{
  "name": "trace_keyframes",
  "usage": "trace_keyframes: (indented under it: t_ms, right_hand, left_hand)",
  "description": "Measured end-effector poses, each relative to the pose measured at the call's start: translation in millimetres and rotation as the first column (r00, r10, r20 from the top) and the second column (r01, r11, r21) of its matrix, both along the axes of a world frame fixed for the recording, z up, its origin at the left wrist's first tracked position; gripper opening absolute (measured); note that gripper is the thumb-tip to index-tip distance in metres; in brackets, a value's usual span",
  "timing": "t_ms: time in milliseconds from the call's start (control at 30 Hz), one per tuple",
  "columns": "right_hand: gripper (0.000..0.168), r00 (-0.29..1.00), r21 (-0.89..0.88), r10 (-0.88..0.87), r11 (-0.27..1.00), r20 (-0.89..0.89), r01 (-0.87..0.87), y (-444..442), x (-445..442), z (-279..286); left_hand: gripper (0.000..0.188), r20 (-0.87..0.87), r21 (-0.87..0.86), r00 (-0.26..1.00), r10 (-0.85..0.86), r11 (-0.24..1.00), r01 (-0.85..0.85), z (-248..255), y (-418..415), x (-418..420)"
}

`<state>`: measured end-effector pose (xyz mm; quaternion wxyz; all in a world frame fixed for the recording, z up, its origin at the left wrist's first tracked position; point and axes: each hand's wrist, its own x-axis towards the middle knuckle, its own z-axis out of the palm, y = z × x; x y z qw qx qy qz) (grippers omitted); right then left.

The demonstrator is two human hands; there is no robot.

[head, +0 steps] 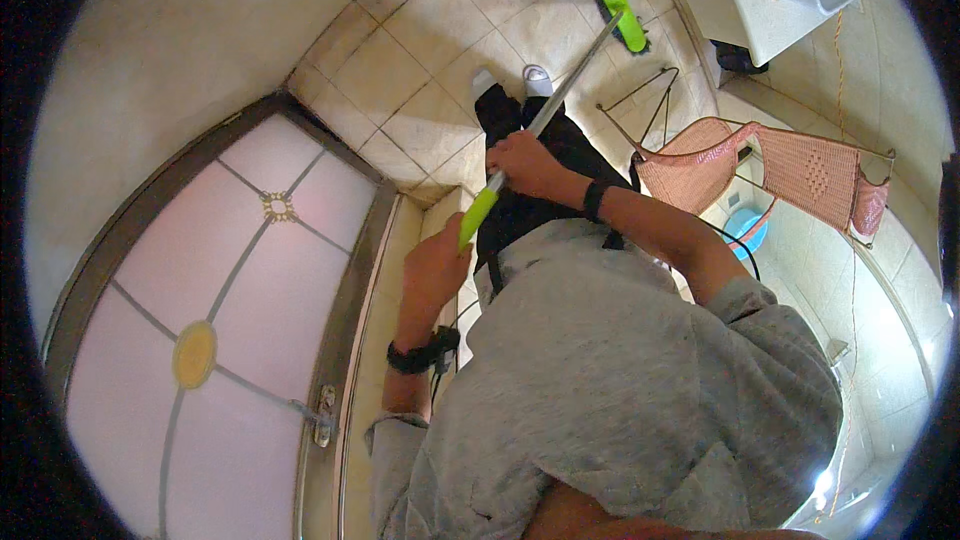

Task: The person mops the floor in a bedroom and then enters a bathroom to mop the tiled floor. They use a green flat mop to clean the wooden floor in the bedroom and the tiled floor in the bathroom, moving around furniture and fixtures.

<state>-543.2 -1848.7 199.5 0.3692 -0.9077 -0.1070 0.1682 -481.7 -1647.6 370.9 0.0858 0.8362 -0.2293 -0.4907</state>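
A long-handled floor brush has a lime-green head (616, 7) with dark bristles, which rests on the tiled floor (420, 60) at the top. Its metal pole (574, 79) slants down towards my body and ends in a green grip (478, 217). My left hand (439, 262) is closed round the grip at the pole's upper end. Farther along, my right hand (525, 165) holds the metal pole, palm side hidden. Both wrists wear black bands. My feet, in light footwear, stand on the tiles left of the pole.
A folding chair (675, 165) with pink woven panels stands at the right, near a blue basin (746, 232). A white appliance or cabinet (750, 15) is at the upper right. A frosted-panel door (217, 300) with a metal handle (324, 416) fills the left.
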Motion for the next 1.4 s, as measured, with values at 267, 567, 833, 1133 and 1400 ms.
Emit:
trace_keyframes:
  t_ms: [267, 567, 833, 1133, 1400]
  right_hand:
    - [0.017, 0.967, 0.255, 0.244, 0.942, -0.071, -0.218, 107, 49, 53]
    - [0.021, 0.984, 0.215, 0.171, 0.961, 0.042, -0.176, 103, 59, 39]
    - [0.013, 1.000, 0.091, 0.010, 0.996, -0.014, -0.009, 75, 72, 7]
    - [0.012, 0.995, -0.411, -0.064, 0.911, -0.074, 0.028, -103, 22, -34]
    - [0.007, 1.000, -0.335, -0.013, 0.942, 0.021, 0.019, -177, -35, -29]
  left_hand:
    - [0.044, 0.112, 0.164, 0.994, 0.010, 0.986, -0.028, 107, 77, 41]
    - [0.039, 0.197, 0.164, 0.979, 0.046, 0.983, -0.079, 95, 69, 60]
    - [0.039, 0.131, -0.116, 0.991, 0.003, 0.993, 0.012, 1, 73, 87]
    - [0.039, 0.068, -0.240, 0.974, -0.217, 0.944, 0.228, -94, -107, 53]
    - [0.042, -0.245, -0.128, 0.945, -0.218, 0.973, 0.191, -100, -190, 4]
